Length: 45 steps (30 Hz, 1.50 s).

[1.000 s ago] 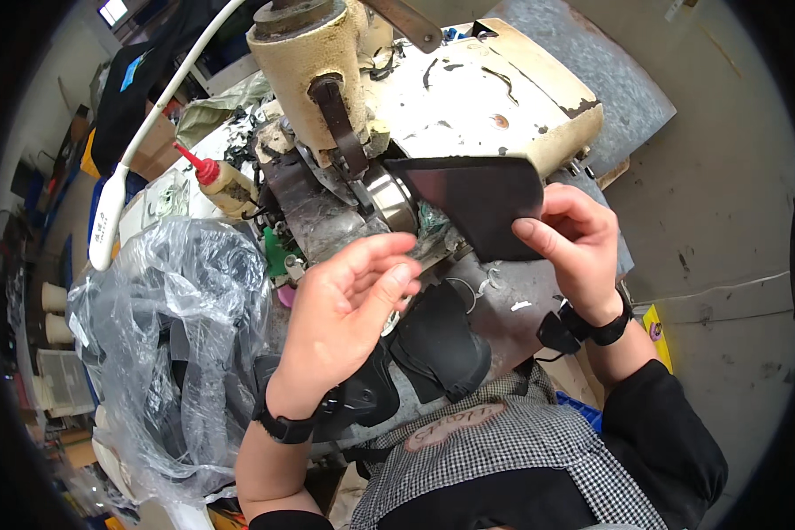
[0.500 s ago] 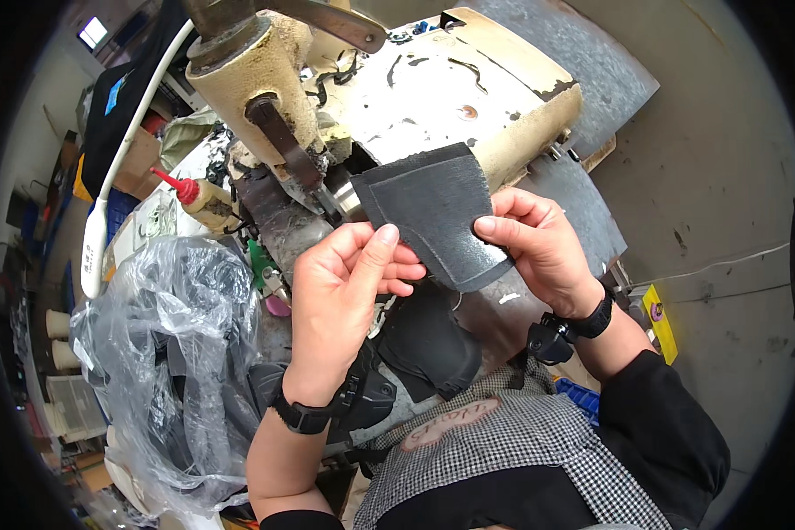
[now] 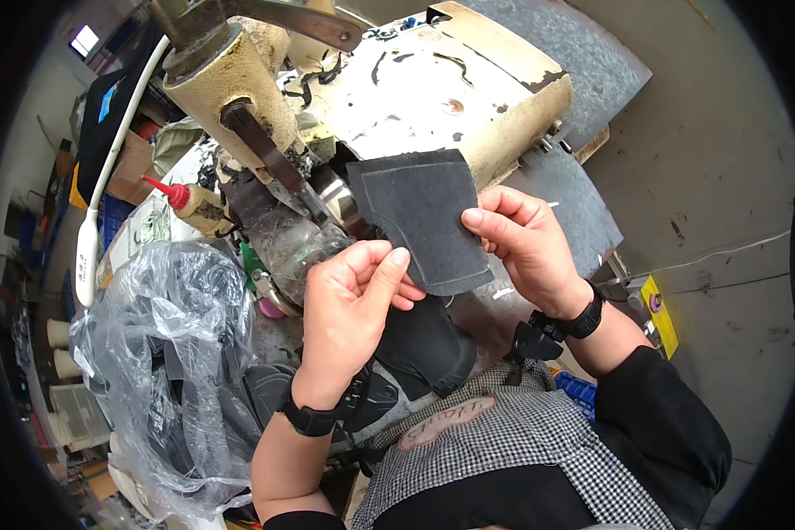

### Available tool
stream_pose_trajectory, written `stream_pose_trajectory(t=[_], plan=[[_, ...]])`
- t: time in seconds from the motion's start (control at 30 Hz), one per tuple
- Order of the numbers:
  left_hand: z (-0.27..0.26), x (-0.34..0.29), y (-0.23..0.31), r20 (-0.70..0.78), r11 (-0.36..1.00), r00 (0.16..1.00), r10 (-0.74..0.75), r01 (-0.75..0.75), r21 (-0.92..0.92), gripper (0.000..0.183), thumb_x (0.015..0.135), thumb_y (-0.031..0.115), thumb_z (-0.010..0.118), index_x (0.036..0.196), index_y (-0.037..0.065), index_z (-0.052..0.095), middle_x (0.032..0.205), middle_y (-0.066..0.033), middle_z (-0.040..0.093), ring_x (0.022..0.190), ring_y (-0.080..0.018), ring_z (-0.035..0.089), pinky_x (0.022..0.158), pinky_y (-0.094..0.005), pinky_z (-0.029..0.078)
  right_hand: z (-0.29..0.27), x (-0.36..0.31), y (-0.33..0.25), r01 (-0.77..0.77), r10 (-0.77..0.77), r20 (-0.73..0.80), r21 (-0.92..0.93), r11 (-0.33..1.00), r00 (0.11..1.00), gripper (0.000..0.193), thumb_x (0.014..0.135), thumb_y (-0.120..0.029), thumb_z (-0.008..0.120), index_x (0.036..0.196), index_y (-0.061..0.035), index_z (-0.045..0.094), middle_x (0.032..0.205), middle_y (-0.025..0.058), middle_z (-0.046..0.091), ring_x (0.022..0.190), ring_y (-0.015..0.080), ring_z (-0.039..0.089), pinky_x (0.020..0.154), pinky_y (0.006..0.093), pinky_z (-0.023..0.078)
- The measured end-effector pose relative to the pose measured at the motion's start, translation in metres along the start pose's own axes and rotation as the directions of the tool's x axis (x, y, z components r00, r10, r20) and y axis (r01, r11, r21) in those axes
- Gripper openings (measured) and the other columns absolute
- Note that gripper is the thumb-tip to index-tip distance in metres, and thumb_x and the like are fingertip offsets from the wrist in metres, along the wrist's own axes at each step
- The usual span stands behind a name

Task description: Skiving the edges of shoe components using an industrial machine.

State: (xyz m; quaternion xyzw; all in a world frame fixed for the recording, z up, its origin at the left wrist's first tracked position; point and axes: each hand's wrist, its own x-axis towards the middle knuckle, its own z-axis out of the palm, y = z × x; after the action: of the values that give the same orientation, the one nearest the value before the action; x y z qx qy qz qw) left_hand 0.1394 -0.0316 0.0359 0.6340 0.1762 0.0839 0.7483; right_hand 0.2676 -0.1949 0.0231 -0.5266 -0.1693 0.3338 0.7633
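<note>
A dark grey, leather-like panel (image 3: 424, 216) is held up in front of the machine, with a narrow border strip along its edges. My right hand (image 3: 530, 247) pinches its right edge between thumb and fingers. At the lower left edge, my left hand (image 3: 349, 305) has thumb and fingertips closed on the panel's rim. Just beyond the panel's left side is the round metal part (image 3: 337, 196) of a cream-coloured machine (image 3: 238, 102). Below the hands lie black, rounded, padded-looking pieces (image 3: 424, 340), partly covered by my left hand and the panel.
Clear plastic wrapping (image 3: 172, 344) with dark pieces inside fills the left side. A bottle with a red nozzle (image 3: 190, 201) stands near the machine. Black scraps (image 3: 450, 66) litter the cream machine top. A white bent lamp arm (image 3: 97, 212) rises at left; a grey wall (image 3: 724, 238) is at right.
The panel has turned and tilted, losing its shiny glare. My left hand has moved slightly right and down, my right hand slightly left. The surroundings shift a little with the head view.
</note>
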Motion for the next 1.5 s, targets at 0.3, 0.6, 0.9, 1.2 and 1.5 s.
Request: stream_pose_trajectory(t=[0.3, 0.6, 0.9, 1.2, 1.5], plan=[[0.002, -0.006, 0.000, -0.016, 1.000, 1.000, -0.010, 0.010, -0.020, 0.017, 0.095, 0.010, 0.059, 0.103, -0.004, 0.063, 0.084, -0.0085, 0.068, 0.073, -0.0115, 0.066, 0.064, -0.0232, 0.053, -0.015, 0.021, -0.012, 0.091, -0.104, -0.047, -0.219, 0.971, 0.993, 0.012, 0.088, -0.016, 0.069, 0.089, -0.0038, 0.067, 0.074, -0.0025, 0.062, 0.059, 0.0032, 0.052, 0.054, 0.0176, 0.040], [-0.001, -0.038, -0.008, 0.092, 0.826, 0.988, 0.121, -0.151, 0.543, 0.023, 0.084, 0.007, 0.070, 0.103, -0.003, 0.065, 0.091, -0.0099, 0.068, 0.079, -0.0153, 0.066, 0.074, -0.0257, 0.052, -0.031, 0.068, -0.069, 0.489, -0.628, -0.012, -0.615, 0.618, 0.778, 0.019, 0.087, -0.015, 0.071, 0.097, 0.0010, 0.066, 0.079, -0.0001, 0.064, 0.071, 0.0050, 0.058, 0.064, 0.0190, 0.046], [-0.001, -0.065, -0.047, 0.144, 0.258, 0.990, -0.011, -0.136, 0.956, 0.063, 0.072, 0.025, 0.078, 0.121, -0.005, 0.054, 0.119, -0.0178, 0.053, 0.111, -0.0349, 0.050, 0.094, -0.0419, 0.044, 0.103, 0.028, -0.150, 0.716, -0.809, 0.327, -0.680, 0.159, 0.489, 0.037, 0.088, -0.030, 0.063, 0.083, 0.0072, 0.066, 0.066, 0.0190, 0.062, 0.059, 0.0236, 0.062, 0.056, 0.0334, 0.049], [0.005, -0.066, -0.055, 0.143, 0.241, 0.989, -0.031, -0.131, 0.962, 0.061, 0.072, 0.024, 0.078, 0.121, -0.003, 0.054, 0.121, -0.0181, 0.054, 0.110, -0.0348, 0.052, 0.095, -0.0420, 0.045, 0.135, 0.087, -0.184, 0.372, -0.169, 0.936, -0.282, -0.884, 0.309, 0.020, 0.084, -0.010, 0.060, 0.067, 0.0008, 0.058, 0.061, 0.0089, 0.053, 0.058, 0.0199, 0.058, 0.055, 0.0313, 0.047], [0.001, -0.069, -0.058, 0.141, 0.257, 0.990, -0.024, -0.131, 0.958, 0.061, 0.072, 0.023, 0.078, 0.121, -0.003, 0.053, 0.122, -0.0200, 0.054, 0.111, -0.0357, 0.053, 0.095, -0.0422, 0.046, 0.153, 0.082, -0.164, 0.583, -0.572, 0.720, -0.676, -0.451, 0.392, 0.012, 0.080, -0.011, 0.060, 0.071, -0.0051, 0.064, 0.061, 0.0064, 0.056, 0.060, 0.0204, 0.060, 0.058, 0.0299, 0.047]])
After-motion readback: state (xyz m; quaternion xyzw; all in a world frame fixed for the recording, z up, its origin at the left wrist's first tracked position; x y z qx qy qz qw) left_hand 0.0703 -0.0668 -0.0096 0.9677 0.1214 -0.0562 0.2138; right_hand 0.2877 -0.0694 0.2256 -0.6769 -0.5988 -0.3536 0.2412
